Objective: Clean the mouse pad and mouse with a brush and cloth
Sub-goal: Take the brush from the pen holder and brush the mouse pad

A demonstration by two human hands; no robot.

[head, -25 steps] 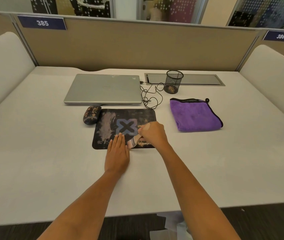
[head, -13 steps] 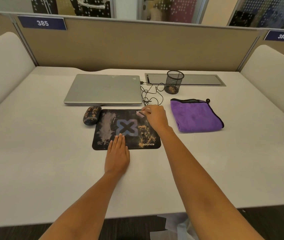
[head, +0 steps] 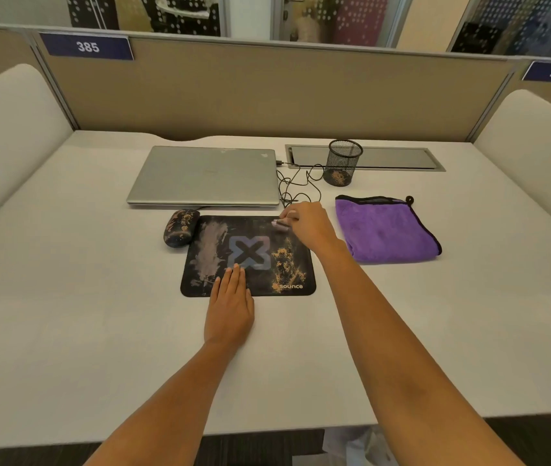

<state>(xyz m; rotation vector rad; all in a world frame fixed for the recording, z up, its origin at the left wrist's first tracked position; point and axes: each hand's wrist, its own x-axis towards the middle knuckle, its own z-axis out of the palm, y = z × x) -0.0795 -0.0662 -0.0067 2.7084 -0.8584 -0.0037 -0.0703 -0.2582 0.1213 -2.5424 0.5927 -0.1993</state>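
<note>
On desk point(head: 99, 331) | mouse pad point(head: 260, 230) black, dust-smeared | mouse point(head: 181, 227) speckled

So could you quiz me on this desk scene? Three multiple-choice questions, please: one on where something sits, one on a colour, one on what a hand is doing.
1. Where is the dark, speckled, rounded mouse relative to the black printed mouse pad?
A. on the pad's middle
B. on the white desk, beside the pad's far left corner
C. at the desk's near edge

2. What colour is the folded fleecy cloth?
A. green
B. purple
C. grey

3. What is the left hand doing?
A. lying flat, fingers on the pad's near edge
B. curled in a fist
C. raised off the desk

Answers:
1. B, the mouse lies just off the pad's far left corner.
2. B, the cloth is purple with dark trim.
3. A, its straight fingers rest on the pad, while the right hand holds the small brush.
</note>
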